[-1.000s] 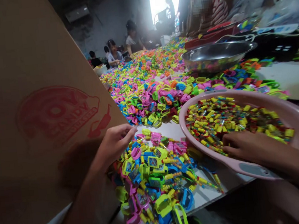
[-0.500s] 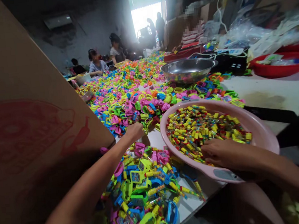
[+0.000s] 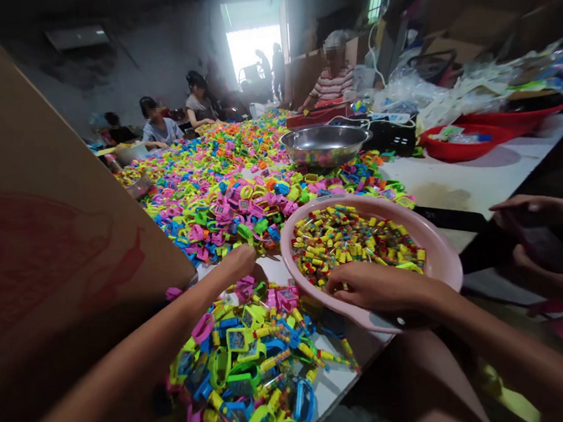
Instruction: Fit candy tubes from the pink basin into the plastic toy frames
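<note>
My left hand (image 3: 241, 263) reaches to the near edge of a large heap of colourful plastic toy watches (image 3: 241, 205); its fingers bend away out of sight. My right hand (image 3: 364, 284) dips over the near rim of a pink basin (image 3: 448, 264), fingers curled down at the contents. Whatever they grip is hidden. Small clear tubes with yellow caps and coloured bits inside (image 3: 359, 236) fill much of the basin. Between my arms lies a nearer pile of toy watches (image 3: 237, 340), with capped tubes attached to or mixed among them.
A tall cardboard box (image 3: 60, 214) blocks the left side. Behind the basin are a steel bowl (image 3: 325, 140), a red tub (image 3: 466, 144) and plastic bags (image 3: 410, 93). At right another person's hands (image 3: 538, 211) hold a dark phone-like object. Several people sit around the far table.
The view has turned right, so things appear shifted left and another person's hands show at right. My right hand remains in the basin, my left by the heap.
</note>
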A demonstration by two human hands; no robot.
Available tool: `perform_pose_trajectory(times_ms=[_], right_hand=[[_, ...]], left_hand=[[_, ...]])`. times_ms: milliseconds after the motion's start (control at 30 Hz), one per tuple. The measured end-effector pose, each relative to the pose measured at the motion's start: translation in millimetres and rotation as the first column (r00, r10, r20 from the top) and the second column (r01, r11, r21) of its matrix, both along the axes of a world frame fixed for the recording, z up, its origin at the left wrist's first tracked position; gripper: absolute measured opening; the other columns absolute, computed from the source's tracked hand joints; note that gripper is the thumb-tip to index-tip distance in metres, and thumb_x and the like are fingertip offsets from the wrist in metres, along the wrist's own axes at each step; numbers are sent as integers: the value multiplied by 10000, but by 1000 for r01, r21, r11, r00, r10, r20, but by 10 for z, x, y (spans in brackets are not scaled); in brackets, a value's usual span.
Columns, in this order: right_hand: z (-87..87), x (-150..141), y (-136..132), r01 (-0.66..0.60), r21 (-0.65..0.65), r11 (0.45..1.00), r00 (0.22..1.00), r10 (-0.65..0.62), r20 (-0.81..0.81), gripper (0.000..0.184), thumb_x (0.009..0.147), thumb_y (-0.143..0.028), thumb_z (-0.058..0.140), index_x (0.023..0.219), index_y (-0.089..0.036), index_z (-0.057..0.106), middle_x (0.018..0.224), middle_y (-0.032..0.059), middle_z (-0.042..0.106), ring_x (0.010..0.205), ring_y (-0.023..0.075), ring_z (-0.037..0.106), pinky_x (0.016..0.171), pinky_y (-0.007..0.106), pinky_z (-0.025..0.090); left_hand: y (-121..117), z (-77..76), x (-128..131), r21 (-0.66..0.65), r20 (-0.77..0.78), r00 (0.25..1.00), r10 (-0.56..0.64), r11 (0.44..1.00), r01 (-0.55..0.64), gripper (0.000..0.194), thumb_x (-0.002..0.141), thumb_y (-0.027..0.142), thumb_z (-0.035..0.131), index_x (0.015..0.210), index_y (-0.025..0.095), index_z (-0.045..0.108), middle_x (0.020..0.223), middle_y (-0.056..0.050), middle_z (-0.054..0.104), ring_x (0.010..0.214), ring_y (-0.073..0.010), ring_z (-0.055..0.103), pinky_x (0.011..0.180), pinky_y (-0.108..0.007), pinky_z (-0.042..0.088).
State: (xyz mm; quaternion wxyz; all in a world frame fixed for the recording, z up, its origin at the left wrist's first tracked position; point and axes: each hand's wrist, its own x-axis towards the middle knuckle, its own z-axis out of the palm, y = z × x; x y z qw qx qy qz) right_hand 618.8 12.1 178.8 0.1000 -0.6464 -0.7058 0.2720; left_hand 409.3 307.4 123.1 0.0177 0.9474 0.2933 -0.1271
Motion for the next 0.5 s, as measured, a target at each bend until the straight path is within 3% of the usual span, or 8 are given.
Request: perform_pose_trajectory(times_ms=[167,300,400,500], right_hand=[[-106,17,7,76,9,997,990,-77,122,155,1011,-173,598,1071,-180,742,1092,130,807,918,244,720,724,291,433],[-264,72,34,118,-31,993,974,-110,197,61,981,-184,637,966,-174,695,943,124,770,764,222,654,632,291,329],[-294,75,61,148,-41,988,971,-138,194,32,924,-166,673,901,-180,690,876,100,757,721,208,634,612,287,315],[-245,89,23,174,-5,985,975,-172,141,86,933,-188,655,972,-184,731,899,86,779,749,214,674,637,285,391]], left_hand=[[-7,48,-91,19,45,996,72,997,-73,287,1072,383,765,1221,139,743,1201,-101,762,1077,-246,759,959,-446,655],[-38,166,-124,-19,97,990,106,994,-105,274,1071,390,765,1171,136,747,1129,-83,768,1002,-224,759,917,-424,657],[-117,423,-170,-61,170,978,123,992,-114,229,1059,363,779,1085,136,760,1044,-64,778,939,-209,761,887,-401,651],[-387,827,-366,-89,305,944,128,990,-106,172,1063,284,735,999,134,791,993,-65,802,915,-204,762,871,-346,617]])
